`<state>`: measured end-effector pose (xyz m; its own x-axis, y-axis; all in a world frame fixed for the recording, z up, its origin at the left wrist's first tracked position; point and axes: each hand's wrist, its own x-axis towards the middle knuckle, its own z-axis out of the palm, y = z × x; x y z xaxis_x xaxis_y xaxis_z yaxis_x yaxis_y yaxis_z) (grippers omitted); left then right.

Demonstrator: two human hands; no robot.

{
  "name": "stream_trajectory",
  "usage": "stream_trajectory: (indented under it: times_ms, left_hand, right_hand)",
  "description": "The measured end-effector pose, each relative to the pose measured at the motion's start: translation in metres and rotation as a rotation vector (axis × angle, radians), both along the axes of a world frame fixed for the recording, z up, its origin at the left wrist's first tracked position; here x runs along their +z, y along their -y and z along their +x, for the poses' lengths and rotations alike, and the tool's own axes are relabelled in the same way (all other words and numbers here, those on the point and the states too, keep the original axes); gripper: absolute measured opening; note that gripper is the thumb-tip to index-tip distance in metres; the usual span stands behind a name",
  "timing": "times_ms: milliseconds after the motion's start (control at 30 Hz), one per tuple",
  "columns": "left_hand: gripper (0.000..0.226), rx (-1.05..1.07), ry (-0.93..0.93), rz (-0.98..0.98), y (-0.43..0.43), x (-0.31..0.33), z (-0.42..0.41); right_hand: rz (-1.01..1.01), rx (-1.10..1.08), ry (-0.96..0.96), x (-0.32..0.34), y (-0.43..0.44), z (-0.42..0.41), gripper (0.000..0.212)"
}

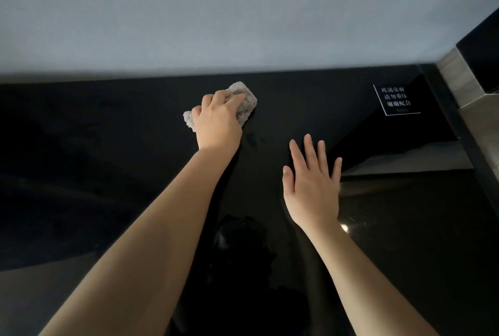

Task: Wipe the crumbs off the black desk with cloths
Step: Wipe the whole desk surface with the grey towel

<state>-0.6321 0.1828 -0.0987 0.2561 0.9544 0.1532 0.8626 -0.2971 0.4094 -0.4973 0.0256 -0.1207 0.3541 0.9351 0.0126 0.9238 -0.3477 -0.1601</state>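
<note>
The glossy black desk [108, 133] fills the lower part of the head view. Near its far edge my left hand [218, 119] grips a folded grey, nubby cloth [247, 101] and holds it against the desk top. To the right and nearer to me, my right hand [313, 184] lies with straight, spread fingers, palm down on or just over the desk, holding nothing. A faint smear [252, 138] shows on the surface just behind the cloth hand. No crumbs can be made out on the dark top.
A pale grey wall [243, 12] stands right behind the desk's far edge. A small black sign with white characters [396, 99] lies at the far right of the desk. A dark frame and a metal-edged unit [464, 76] bound the right side.
</note>
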Motion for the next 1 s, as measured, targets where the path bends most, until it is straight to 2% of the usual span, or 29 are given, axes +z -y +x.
stream_trajectory:
  times_ms: [300, 467, 667, 900, 1000]
  left_hand:
    - [0.039, -0.257, 0.034, 0.117, 0.077, -0.009, -0.018]
    - [0.041, -0.294, 0.049, 0.111, 0.122, -0.009, -0.03]
    - [0.039, -0.336, 0.027, 0.102, 0.181, -0.007, -0.049]
    - [0.047, -0.357, 0.04, 0.005, 0.24, 0.004, -0.071]
    - [0.052, -0.29, 0.081, -0.063, 0.245, 0.015, -0.078]
  right_hand:
    - [0.054, 0.029, -0.045, 0.001, 0.003, 0.0, 0.051]
    - [0.083, 0.069, -0.128, 0.003, 0.006, 0.005, 0.049]
    - [0.157, 0.109, -0.366, 0.017, 0.038, -0.005, 0.046]
    - [0.196, 0.148, -0.482, 0.018, 0.097, -0.023, 0.037]
    - [0.247, 0.197, -0.524, 0.019, 0.116, -0.031, 0.035]
